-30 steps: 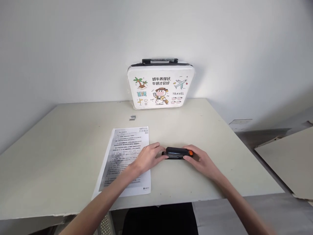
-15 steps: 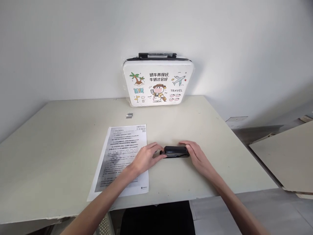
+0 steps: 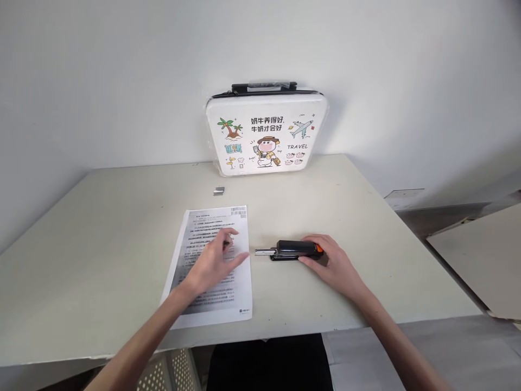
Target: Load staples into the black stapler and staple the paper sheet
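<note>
A black stapler (image 3: pixel 293 248) lies on the table, its metal staple tray (image 3: pixel 265 252) sticking out to the left. My right hand (image 3: pixel 330 263) is closed around its right end, where an orange part (image 3: pixel 319 248) shows beside the fingers. My left hand (image 3: pixel 212 264) is over the printed sheets of paper (image 3: pixel 242 296), thumb and fingers apart, a short way left of the tray. A small dark patch shows between those fingers; I cannot make out what it is. Farther back lie small silver staple strips (image 3: pixel 218 191).
A white cartoon-printed case (image 3: pixel 266 133) with a black handle (image 3: pixel 264 87) stands at the table's back, against the wall. The table's front edge runs just below the paper. To the right is another pale surface (image 3: pixel 484 260).
My left hand has let go of the stapler's left end and moved left over the paper. The staple tray now sticks out, and the orange part has come into view.
</note>
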### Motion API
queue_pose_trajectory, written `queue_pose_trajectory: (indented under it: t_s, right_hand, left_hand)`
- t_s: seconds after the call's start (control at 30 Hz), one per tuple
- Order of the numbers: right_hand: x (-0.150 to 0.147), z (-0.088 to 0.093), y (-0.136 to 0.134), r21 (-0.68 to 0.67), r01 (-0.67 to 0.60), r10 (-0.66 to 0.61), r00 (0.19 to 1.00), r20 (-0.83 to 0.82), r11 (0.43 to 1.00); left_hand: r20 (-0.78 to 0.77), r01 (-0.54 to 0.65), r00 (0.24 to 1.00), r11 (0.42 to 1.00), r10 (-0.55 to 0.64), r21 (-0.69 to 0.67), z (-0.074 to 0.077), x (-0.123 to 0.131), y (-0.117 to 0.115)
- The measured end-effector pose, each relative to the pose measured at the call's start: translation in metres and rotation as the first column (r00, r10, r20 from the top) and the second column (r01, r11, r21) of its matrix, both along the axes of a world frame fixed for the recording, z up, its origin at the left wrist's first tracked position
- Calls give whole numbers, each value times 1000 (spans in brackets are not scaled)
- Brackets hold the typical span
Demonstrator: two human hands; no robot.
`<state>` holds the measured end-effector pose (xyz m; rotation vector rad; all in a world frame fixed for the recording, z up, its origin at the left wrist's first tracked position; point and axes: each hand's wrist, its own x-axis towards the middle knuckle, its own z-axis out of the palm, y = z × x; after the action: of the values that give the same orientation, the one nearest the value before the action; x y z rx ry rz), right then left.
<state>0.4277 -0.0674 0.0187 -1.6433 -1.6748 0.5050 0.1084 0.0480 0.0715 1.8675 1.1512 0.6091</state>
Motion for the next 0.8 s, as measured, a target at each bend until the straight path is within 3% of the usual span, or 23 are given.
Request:
queue_pose_trajectory:
  t_s: [0.13,0.37,0.47,0.6,0.7,0.8]
  right_hand:
    - [0,0,0,-1,-2,2,1000,7,1000]
    - [0,3,-2,-5,1,0,1000,15,1000]
    - [1,2,-2,-2,5,-5,1000,21,1000]
    - [2,0,-2,-13,-1,1,1000,22,1000]
    - [-4,6,-6,56,56,-59,997,55,997]
    - [-27,22,-15,347,163,-203,976,83,924]
  left_hand:
    - [169,-34,982,952,89,-304,17,-12,-7]
    - [335,58,937,900,101,-432,10,-19,-18]
    - [409,121,900,817,149,-563,12,-18,-19]
    - [478,113,795,683,373,-721,19,-11,-22]
    - [485,102,791,700,373,-706,24,2,-31]
    - [538,152,799,775,268,-613,30,22,-46]
